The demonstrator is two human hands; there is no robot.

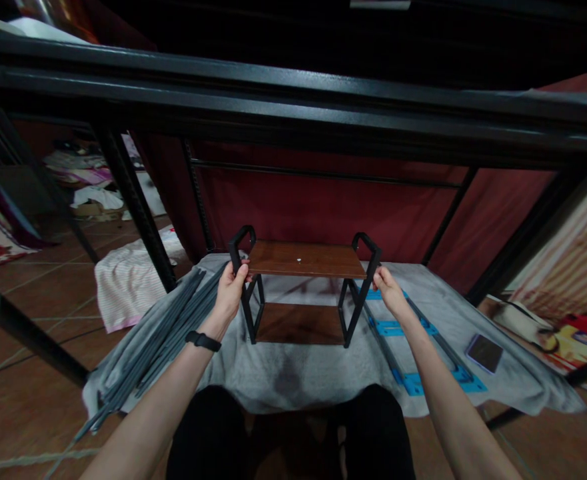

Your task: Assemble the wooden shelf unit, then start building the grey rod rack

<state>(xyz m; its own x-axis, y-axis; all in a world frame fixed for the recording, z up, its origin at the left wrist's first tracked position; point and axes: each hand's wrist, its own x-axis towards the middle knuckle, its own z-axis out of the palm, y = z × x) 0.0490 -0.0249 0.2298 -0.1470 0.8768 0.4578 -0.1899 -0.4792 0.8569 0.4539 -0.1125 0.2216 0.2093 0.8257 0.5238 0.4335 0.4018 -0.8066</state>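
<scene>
A small two-tier shelf rack [306, 259] with brown wooden boards and black metal side frames stands upright in front of me on a grey cloth [283, 373]. My left hand [231, 290] is closed round the left side frame, level with the upper board. On the other side, my right hand [388, 288] pinches the right side frame at about the same height; its fingertips are partly hidden behind the frame. A small white spot shows on the upper board. The lower board [298, 323] rests close to the cloth.
Several grey rods [168, 333] lie left of the rack. Blue-cornered frames [413, 340] and a phone [484, 353] lie to the right. A thick black beam [293, 107] crosses above, with black posts [133, 200] at the sides and a red curtain [333, 207] behind.
</scene>
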